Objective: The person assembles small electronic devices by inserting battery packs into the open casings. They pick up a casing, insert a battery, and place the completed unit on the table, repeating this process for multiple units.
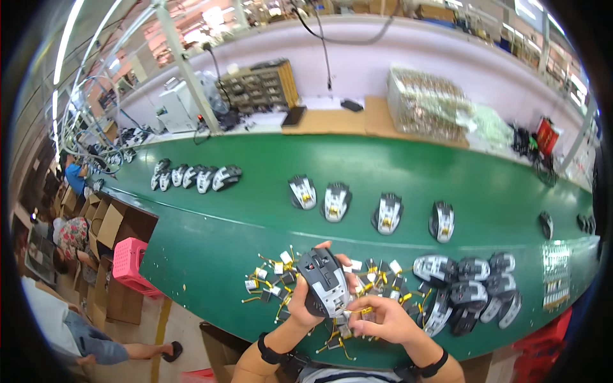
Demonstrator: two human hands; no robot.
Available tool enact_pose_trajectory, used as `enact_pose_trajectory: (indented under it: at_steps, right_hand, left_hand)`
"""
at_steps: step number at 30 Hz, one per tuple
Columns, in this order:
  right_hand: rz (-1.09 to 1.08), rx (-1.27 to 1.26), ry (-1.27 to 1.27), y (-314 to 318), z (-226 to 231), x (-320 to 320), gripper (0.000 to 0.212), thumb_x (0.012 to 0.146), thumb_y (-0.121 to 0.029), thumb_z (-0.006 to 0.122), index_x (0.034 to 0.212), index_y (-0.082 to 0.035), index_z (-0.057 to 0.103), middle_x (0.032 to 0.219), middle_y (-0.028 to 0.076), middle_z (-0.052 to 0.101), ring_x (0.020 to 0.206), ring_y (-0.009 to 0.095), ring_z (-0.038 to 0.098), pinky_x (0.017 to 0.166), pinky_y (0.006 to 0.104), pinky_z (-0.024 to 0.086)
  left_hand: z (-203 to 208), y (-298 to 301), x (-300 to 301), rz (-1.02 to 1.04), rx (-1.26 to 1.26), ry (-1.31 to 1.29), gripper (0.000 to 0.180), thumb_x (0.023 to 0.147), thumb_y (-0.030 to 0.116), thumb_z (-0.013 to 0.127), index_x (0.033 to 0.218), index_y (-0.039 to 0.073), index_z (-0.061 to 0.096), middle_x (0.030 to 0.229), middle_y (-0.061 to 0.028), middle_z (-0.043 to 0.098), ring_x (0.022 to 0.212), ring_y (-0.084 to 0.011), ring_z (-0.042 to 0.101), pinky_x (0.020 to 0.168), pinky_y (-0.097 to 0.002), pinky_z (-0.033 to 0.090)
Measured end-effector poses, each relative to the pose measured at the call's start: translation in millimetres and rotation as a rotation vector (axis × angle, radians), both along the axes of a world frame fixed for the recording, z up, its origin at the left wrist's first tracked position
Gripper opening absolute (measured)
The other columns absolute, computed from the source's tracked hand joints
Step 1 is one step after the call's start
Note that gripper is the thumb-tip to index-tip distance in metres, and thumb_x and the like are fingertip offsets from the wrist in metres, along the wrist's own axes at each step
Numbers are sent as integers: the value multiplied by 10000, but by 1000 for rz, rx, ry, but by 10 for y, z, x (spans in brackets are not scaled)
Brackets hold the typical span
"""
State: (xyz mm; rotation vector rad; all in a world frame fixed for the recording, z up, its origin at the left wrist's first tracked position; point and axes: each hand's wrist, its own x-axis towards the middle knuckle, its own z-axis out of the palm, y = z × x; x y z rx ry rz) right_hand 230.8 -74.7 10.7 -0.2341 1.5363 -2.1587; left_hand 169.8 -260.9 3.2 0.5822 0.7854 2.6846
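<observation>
Cartons (121,223) stand open on the floor at our far left, with a pink basket (132,263) just beside them and a seated person's legs below. Next, on the long green table (211,242), we record a tight cluster of five mouse shells (191,177) near the far edge. Closer to us, a scatter of small black parts with yellow leads and white tabs (268,284) lies on the table just left of our hands. Our left hand (300,305) has its grip closed around a dark grey mouse shell (325,283), held tilted above the scatter near the table's near edge, thumb on its left side and fingers behind. Our right hand (383,319) sits just right of and below the shell, its fingertips pinched shut on a yellow-wired part (357,311) at the shell's lower end. Both wrists carry black bands. Beyond the hands we list a row of four open mouse bodies (364,210), spaced apart along the middle of the table. Right of our hands, a pile of grey and black mouse shells (472,290) lies heaped together. At the far right, a clear bin of small parts (424,102) rests on the back bench, and a few dark shells (584,223) sit near the table's end.
</observation>
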Motion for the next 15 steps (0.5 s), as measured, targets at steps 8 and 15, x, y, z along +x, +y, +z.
enact_pose_trajectory:
  at_steps: [8,15]
  right_hand:
    - [-635,-68,140,-69,-29,-5,256,945,-34,565,1187,50,554,1063,180,680,852,165,670,736,259,524]
    - [-570,119,301,-264,-144,53,286,901,-13,600,1184,22,573,908,71,646,707,77,540,618,210,438]
  left_hand:
    - [-157,150,40,-18,-11,-128,658,986,504,421,1483,118,231,1296,-221,469,1084,-361,586,932,-483,500]
    - [-199,284,95,27,-13,-236,591,1009,473,367,1462,104,279,1260,-196,521,1093,-344,592,939,-470,499]
